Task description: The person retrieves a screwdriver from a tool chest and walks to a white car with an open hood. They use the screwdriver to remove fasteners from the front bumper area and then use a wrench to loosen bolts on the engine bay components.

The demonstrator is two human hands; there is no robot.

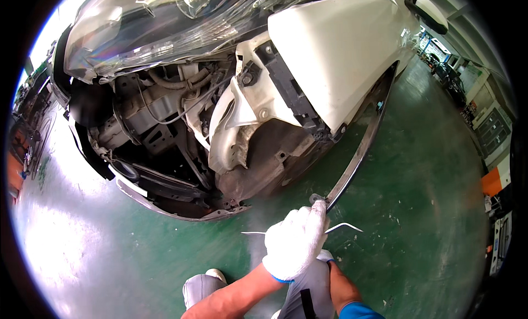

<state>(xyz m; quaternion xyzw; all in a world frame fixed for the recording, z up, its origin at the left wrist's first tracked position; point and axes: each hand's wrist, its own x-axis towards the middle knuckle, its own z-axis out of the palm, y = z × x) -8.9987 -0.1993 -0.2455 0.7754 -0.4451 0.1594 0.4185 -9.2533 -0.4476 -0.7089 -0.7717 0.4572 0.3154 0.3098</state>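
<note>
My left hand (296, 241), in a white knitted glove, is closed at the loose front end of a dark, curved wheel arch trim strip (357, 161). That strip bows out from the white fender (335, 55), its far end still against the car. A thin pale rod (344, 226) with a bent end sticks out on both sides of my left fist; whether the fist grips it too is hard to tell. My right hand (325, 256), also gloved, is mostly hidden behind my left hand and my knee, so its fingers do not show.
Bumper and headlight are off the car's front, baring the brackets, hoses and wheel arch liner (267, 165). Clear plastic film (165, 44) covers the hood. A lower front panel (181, 212) juts out low over the green floor (418, 209). Parts and equipment line the right wall.
</note>
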